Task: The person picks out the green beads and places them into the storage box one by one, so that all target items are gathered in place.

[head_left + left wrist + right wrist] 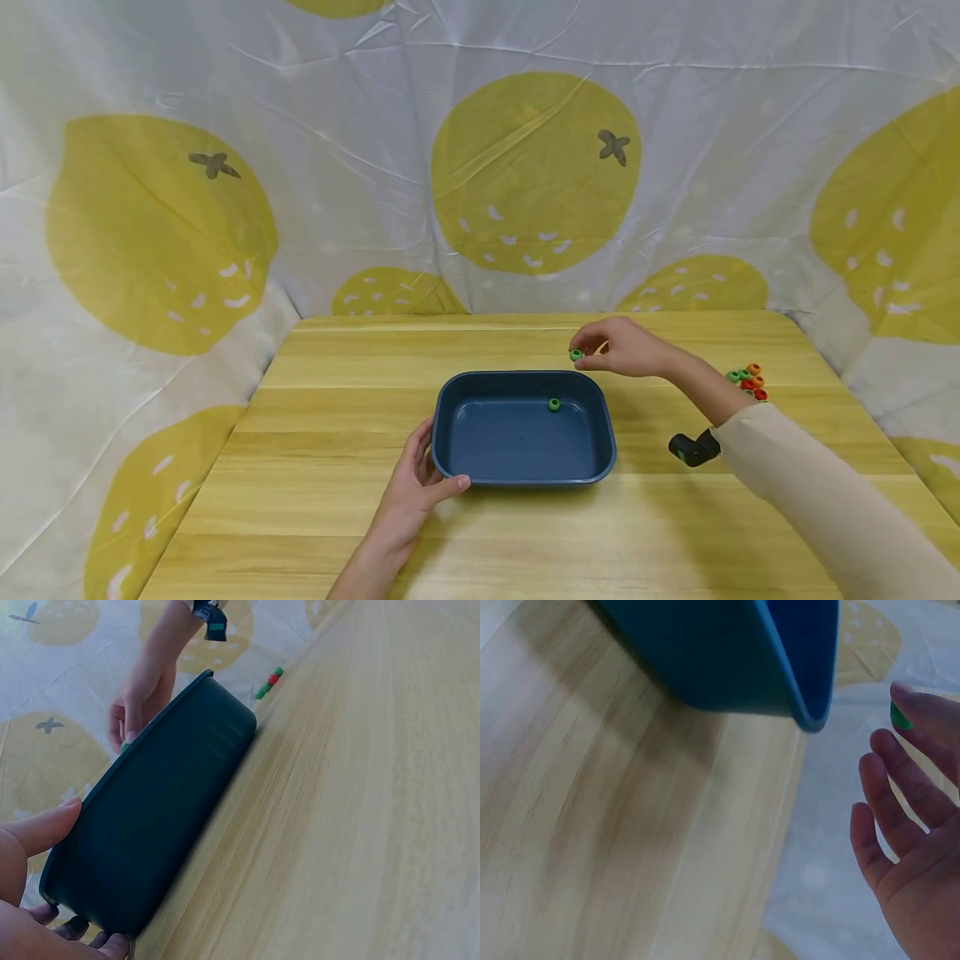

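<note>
A dark blue rectangular basin (525, 482) stands on the wooden table, with one green bead (554, 404) on its floor toward the back right. My left hand (408, 500) grips the basin's front left corner, thumb over the rim and fingers against the outer wall, as the left wrist view also shows. Just beyond the back right rim, my right hand (626, 347) pinches another green bead (576, 355) between thumb and index finger. In the right wrist view this bead (899, 718) is partly covered by the thumb, and the other fingers are spread loosely.
To the right on the table lies a cluster of green, orange and red beads (747, 384), partly behind the right forearm. A black wrist device (693, 448) shows beside the beige right sleeve (817, 492). Behind the table hangs a lemon-print cloth (532, 175).
</note>
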The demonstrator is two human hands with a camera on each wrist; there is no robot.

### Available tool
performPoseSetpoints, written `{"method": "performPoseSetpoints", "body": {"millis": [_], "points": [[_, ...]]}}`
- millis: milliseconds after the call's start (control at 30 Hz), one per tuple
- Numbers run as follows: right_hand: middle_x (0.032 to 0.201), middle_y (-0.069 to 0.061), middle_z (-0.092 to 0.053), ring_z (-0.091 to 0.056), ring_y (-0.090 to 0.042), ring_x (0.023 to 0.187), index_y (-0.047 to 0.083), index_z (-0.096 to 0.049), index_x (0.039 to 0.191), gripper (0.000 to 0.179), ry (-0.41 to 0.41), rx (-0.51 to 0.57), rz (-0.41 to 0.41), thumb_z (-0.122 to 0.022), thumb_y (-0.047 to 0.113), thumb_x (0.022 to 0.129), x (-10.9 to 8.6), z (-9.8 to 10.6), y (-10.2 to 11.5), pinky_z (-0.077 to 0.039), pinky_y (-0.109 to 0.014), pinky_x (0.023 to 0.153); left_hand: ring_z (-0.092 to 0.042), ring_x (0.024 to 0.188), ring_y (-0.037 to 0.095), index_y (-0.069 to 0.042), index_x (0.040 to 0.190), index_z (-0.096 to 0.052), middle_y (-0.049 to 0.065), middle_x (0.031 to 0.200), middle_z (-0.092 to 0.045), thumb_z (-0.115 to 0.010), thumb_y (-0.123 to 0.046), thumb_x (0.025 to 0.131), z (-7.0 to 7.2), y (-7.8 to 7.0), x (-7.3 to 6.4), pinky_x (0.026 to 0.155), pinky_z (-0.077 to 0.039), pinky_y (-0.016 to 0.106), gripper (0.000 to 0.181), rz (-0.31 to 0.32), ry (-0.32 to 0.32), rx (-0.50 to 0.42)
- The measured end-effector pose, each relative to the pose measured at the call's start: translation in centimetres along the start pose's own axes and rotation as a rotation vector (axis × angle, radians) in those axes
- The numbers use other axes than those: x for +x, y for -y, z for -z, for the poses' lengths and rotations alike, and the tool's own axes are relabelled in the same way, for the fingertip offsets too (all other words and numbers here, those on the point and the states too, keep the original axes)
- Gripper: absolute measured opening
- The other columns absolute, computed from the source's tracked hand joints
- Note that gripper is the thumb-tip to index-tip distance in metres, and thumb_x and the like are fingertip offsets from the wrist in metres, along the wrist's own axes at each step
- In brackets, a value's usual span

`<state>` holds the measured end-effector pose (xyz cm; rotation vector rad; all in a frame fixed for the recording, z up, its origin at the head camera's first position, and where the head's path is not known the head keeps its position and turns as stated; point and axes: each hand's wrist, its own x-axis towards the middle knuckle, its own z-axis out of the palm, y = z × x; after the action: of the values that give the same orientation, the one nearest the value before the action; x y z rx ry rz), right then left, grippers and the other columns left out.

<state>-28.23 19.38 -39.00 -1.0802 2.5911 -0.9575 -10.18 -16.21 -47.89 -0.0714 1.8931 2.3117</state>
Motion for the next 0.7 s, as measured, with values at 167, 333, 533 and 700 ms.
{"method": "performPoseSetpoints", "body": {"millis": [167, 333, 533, 700], "points": [[0.102, 0.005, -0.071, -0.068, -0.016, 0.093, 0.012, -0.075, 0.112, 0.017, 0.023, -0.019, 0.041, -0.076, 0.018, 0.096, 1.5, -0.6, 1.0, -0.059, -0.042, 0.084, -0.023, 0.153, 0.032, -0.014, 0.162, -0.026, 0.007, 0.168, -0.025, -0.083, 0.003, 0.083, 0.0, 0.0, 0.0, 0.12, -0.028, 0.044, 0.1, -0.003, -0.002, 0.006], [0.103, 0.004, -0.071, -0.068, -0.017, 0.094, 0.011, -0.075, 0.113, 0.018, 0.048, -0.024, 0.069, -0.075, 0.018, 0.096, 2.7, -1.2, 1.9, -0.058, -0.043, 0.085, -0.023, 0.153, 0.032, -0.015, 0.162, -0.026, 0.007, 0.168, -0.025, -0.083, 0.003, 0.083, 0.1, 0.2, 0.0, 0.12, -0.029, 0.045, 0.099, -0.006, 0.001, 0.004], [0.105, 0.003, -0.072, -0.068, -0.017, 0.095, 0.009, -0.075, 0.114, 0.019, 0.068, -0.031, 0.086, -0.075, 0.018, 0.097, 4.3, -2.0, 2.4, -0.058, -0.042, 0.086, -0.024, 0.153, 0.032, -0.015, 0.162, -0.026, 0.006, 0.168, -0.025, -0.083, 0.003, 0.084, 0.1, 0.3, 0.2, 0.119, -0.03, 0.045, 0.099, -0.012, 0.016, -0.002], [0.106, 0.003, -0.072, -0.068, -0.017, 0.096, 0.009, -0.075, 0.114, 0.02, 0.087, -0.033, 0.112, -0.075, 0.019, 0.096, 5.7, -3.0, 3.2, -0.057, -0.042, 0.087, -0.023, 0.153, 0.032, -0.015, 0.162, -0.026, 0.007, 0.167, -0.026, -0.083, 0.003, 0.084, 0.2, 0.1, 0.1, 0.12, -0.027, 0.046, 0.099, -0.005, 0.006, 0.007]]}}
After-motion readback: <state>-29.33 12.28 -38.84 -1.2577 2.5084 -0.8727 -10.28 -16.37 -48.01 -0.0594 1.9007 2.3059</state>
